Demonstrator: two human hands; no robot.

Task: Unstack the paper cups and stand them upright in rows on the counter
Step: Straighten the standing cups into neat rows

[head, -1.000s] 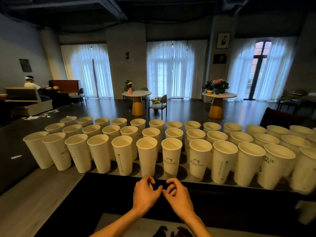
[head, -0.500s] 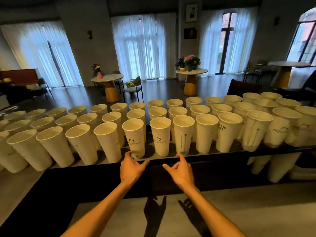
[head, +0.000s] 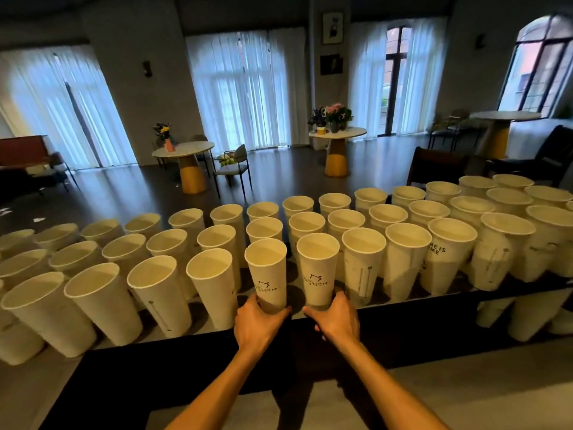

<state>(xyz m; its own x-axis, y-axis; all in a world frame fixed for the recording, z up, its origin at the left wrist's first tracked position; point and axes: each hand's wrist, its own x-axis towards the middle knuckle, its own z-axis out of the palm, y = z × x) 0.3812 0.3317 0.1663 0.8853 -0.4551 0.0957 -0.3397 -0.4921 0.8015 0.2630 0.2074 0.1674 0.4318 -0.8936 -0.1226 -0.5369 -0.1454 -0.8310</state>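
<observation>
The left hand [head: 259, 321] is gripping one front-row cup [head: 268, 274], the right hand [head: 336, 318] is gripping its neighbour [head: 319, 268], both cups standing upright on the counter [head: 217, 352].

One head-worn, wide-angle view was supplied. It looked forward and slightly down across the table [head: 387, 318], from just behind its near edge. Both forearms entered from the bottom of the frame, close to the lens. The cups [head: 362, 262] filled the middle ground, near the camera. The room beyond, with windows [head: 245, 88], lay well back. Straight lines bowed towards the frame edges.
</observation>
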